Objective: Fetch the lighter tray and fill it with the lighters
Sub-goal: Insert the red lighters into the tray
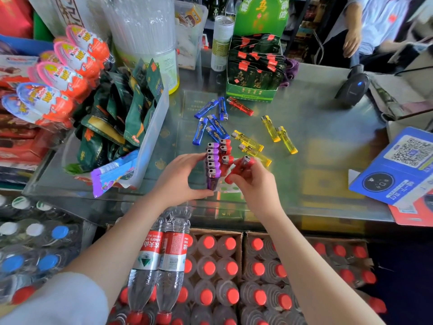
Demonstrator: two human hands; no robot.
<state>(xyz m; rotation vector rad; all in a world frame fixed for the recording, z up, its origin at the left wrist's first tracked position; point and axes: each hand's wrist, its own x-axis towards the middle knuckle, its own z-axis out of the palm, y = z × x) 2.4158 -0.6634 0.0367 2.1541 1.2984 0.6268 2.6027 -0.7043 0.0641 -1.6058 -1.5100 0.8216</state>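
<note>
A small white-and-green lighter tray [228, 189] stands on the glass counter's near edge. It holds a row of purple lighters [212, 163] and a few red lighters [225, 153] upright. My left hand [181, 178] grips the tray's left side against the purple row. My right hand [254, 178] holds one red lighter [242, 165], tilted, just right of the red ones in the tray. Several blue lighters [212, 123], several yellow lighters [269, 139] and one red lighter [240, 106] lie loose on the glass beyond.
A clear bin of green snack packs [121, 123] stands left. A green display box [254, 73] and a can [221, 43] stand behind. A barcode scanner [352, 86] and blue QR sign [398, 167] sit right. Bottled water [210, 277] is stacked below. A person sits at the far right.
</note>
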